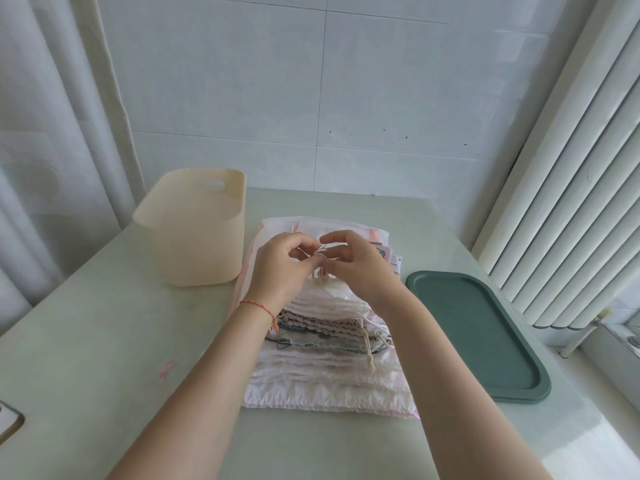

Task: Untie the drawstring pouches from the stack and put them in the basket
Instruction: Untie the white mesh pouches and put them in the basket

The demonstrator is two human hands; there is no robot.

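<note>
A dark green tray (485, 341) lies flat on the pale desk (104, 341) at the right, near a white ribbed radiator (571, 202). A small pink scrap (166, 370) lies on the desk at the near left. White curtains (52, 133) hang at the far left beside a tiled wall (346, 81).

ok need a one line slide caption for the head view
Both hands, left and right, pinch a white drawstring atop the pouch stack, cream basket at left.
</note>
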